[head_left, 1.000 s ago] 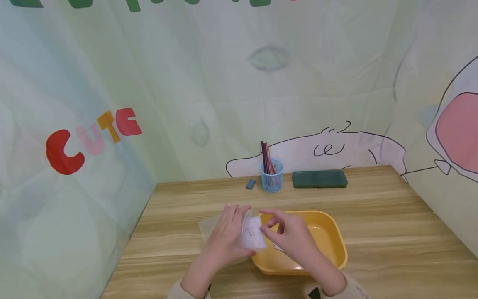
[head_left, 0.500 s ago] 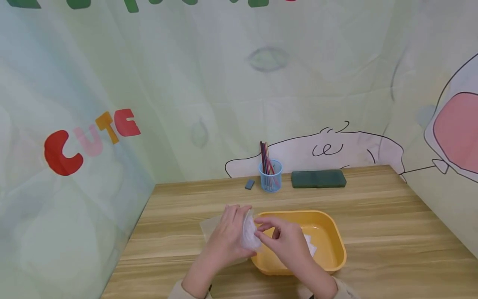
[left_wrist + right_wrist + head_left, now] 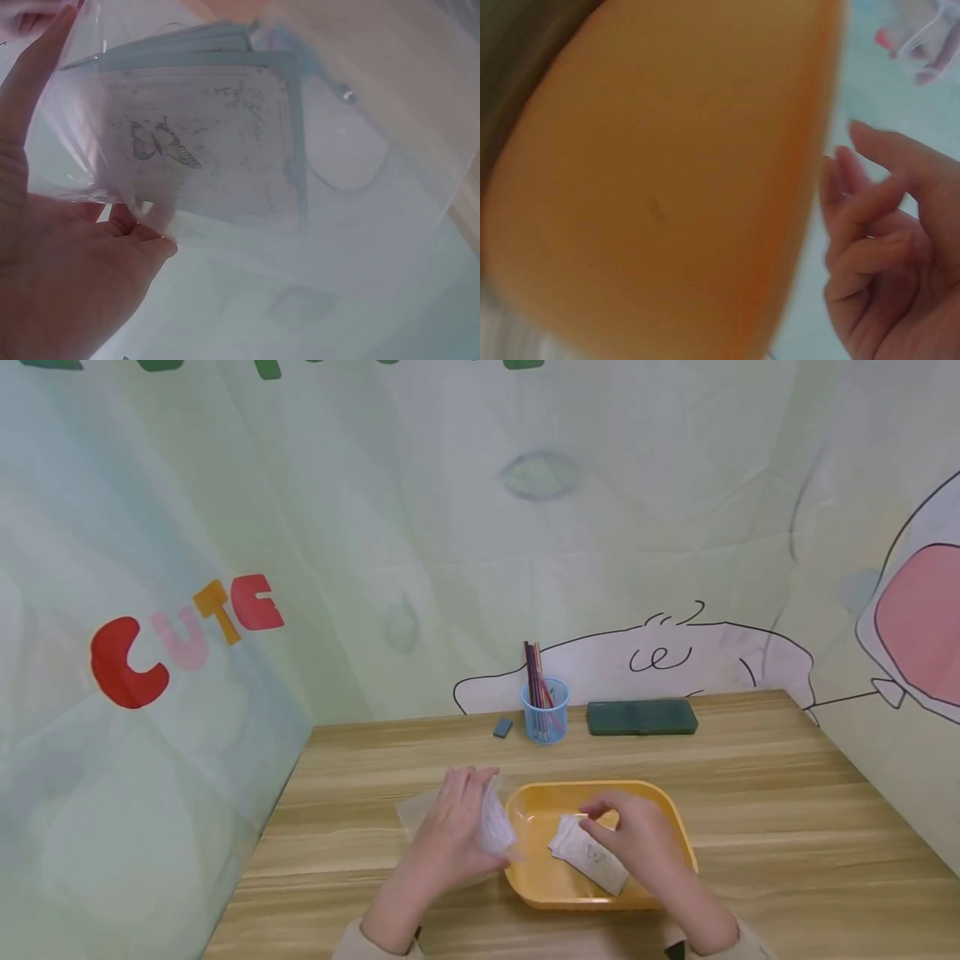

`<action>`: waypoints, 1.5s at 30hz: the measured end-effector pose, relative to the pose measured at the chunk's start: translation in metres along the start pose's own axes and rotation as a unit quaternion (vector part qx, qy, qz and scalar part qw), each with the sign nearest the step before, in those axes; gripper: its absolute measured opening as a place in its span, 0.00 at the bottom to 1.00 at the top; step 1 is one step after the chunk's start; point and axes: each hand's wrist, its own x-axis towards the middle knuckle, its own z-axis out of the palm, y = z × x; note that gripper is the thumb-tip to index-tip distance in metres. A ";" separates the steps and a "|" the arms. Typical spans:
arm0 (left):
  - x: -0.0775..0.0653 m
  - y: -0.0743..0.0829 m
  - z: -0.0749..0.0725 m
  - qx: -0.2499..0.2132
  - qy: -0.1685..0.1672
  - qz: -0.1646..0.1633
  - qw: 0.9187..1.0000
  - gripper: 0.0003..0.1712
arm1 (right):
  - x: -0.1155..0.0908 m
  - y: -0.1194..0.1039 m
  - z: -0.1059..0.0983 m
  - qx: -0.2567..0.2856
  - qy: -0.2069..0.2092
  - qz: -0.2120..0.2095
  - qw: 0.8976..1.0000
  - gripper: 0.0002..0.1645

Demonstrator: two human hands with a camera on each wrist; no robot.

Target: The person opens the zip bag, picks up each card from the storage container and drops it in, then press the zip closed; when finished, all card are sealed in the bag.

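Observation:
My left hand (image 3: 447,837) holds a clear plastic bag (image 3: 512,852) upright at the left edge of a yellow tray (image 3: 558,900). Inside the bag, the left wrist view shows a stack of printed cards (image 3: 214,146), the front one bearing a butterfly. Its fingers lie on one side of the bag and the thumb on the other. Above the tray hovers my right hand (image 3: 637,837), fingers loosely bent, thumb and index apart with nothing between them. Several white cards (image 3: 594,857) lie overlapping in the tray below it, partly covered by that hand.
A flat translucent sheet or bag (image 3: 414,812) lies left of the left hand. Toward the back stand a blue cup (image 3: 547,724) of colored pencils, a small blue-grey block (image 3: 503,727) and a dark green case (image 3: 642,717). A printed curtain hangs behind the table.
My right hand has moved from the bag's mouth rightward over the tray, its fingers now apart. The cards in the tray show more fully. The left hand stays nearly still with the bag.

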 end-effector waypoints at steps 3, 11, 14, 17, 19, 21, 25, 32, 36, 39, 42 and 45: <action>0.000 -0.001 -0.001 -0.003 0.003 -0.002 1.000 0.66 | -0.005 0.020 -0.003 -0.060 -0.051 0.038 0.996 0.13; 0.003 -0.003 -0.002 0.001 0.031 0.021 0.999 0.68 | -0.015 0.046 0.006 -0.126 -0.131 0.103 0.978 0.31; 0.004 -0.004 -0.002 -0.005 0.043 0.027 0.999 0.68 | -0.016 0.048 0.009 -0.133 -0.154 0.118 0.972 0.36; 0.003 -0.004 -0.002 -0.008 0.045 0.024 0.999 0.69 | -0.017 0.047 0.010 -0.134 -0.165 0.121 0.970 0.37; 0.003 -0.004 -0.002 -0.012 0.042 0.018 0.999 0.69 | -0.018 0.046 0.010 -0.135 -0.172 0.124 0.968 0.38; 0.002 -0.003 -0.002 -0.014 0.037 0.012 0.999 0.69 | -0.017 0.045 0.009 -0.134 -0.178 0.125 0.967 0.38; 0.001 -0.002 -0.002 -0.017 0.027 0.002 0.999 0.70 | -0.015 0.045 0.009 -0.117 -0.191 0.133 0.965 0.39; 0.000 -0.002 -0.002 -0.014 0.017 -0.005 1.000 0.70 | -0.014 0.050 0.011 -0.064 -0.177 0.119 0.975 0.30; -0.002 -0.002 -0.001 -0.015 0.013 -0.007 1.000 0.70 | -0.013 0.047 0.005 -0.030 -0.137 0.092 0.986 0.20; -0.003 -0.003 -0.001 -0.013 0.011 -0.008 1.000 0.69 | -0.010 0.040 -0.005 -0.023 -0.106 0.072 0.991 0.15; -0.003 -0.004 0.000 -0.008 0.012 -0.005 1.000 0.69 | -0.007 0.032 -0.015 -0.019 -0.076 0.064 0.995 0.12; -0.004 -0.004 0.000 -0.004 0.013 0.000 1.000 0.69 | -0.005 0.024 -0.022 -0.006 -0.020 0.042 0.999 0.12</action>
